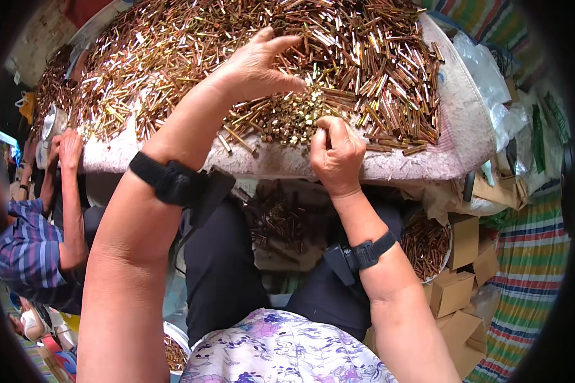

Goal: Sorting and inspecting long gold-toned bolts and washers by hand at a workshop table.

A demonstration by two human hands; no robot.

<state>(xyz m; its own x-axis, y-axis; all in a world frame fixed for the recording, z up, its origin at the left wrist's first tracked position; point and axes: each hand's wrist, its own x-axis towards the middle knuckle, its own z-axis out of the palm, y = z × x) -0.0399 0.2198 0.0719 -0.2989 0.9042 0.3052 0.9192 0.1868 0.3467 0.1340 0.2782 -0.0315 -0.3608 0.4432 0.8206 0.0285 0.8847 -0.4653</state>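
Note:
A wide heap of thin copper- and gold-coloured metal rods or tubes [390, 83] covers the cloth-topped table before me. At its near edge lies a small pile of short, nut-like brass pieces [291, 121]. My left hand [259, 67] hovers over the heap just beyond this pile, thumb and fingers apart, with nothing visible between them. Right of the pile, at the table's front edge, my right hand [338, 153] is closed with its fingers curled in. What it holds, if anything, is hidden.
A worker in a striped shirt [29, 249] sits at the left, hands at the same table. Below the padded table edge [262, 163] are a basin of rods [425, 249] and cardboard boxes [453, 293] on the right. Plastic bags [485, 76] lie at the far right.

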